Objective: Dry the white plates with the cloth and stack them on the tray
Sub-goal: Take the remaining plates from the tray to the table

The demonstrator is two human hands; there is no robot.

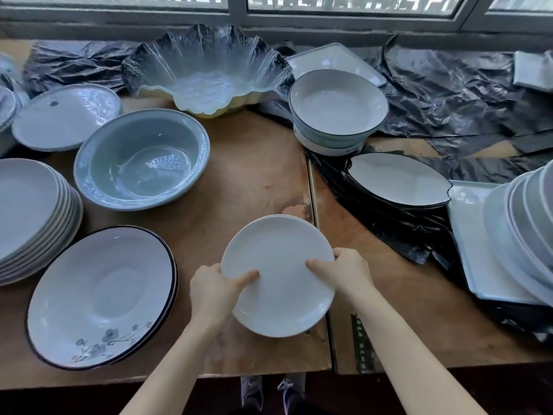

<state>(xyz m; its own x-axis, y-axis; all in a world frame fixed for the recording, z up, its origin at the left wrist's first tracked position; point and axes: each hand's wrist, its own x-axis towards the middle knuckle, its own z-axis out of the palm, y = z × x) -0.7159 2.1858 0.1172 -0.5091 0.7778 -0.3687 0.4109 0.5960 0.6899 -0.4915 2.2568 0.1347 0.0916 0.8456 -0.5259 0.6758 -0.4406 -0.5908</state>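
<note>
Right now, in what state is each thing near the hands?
white plate: held over the table by both hands
left hand: grips the plate's left rim, thumb on top
right hand: grips its right rim, thumb on top
tray: on the table, carries a stack of dishes
green bowl: upright, empty
cloth: not in view

A: What runs along the far side?
B: A window [353, 3] with grey frames and pale daylight coming through, above a grey sill [119, 28].
A: And below it?
B: A brown wooden tabletop [254, 163], worn pale in patches, made of two boards meeting at a seam [313, 205]. Crumpled black plastic sheeting [449, 94] covers its far and right parts.
A: The floor?
B: The floor [89, 402] shows as a dark strip past the near edge.
</note>
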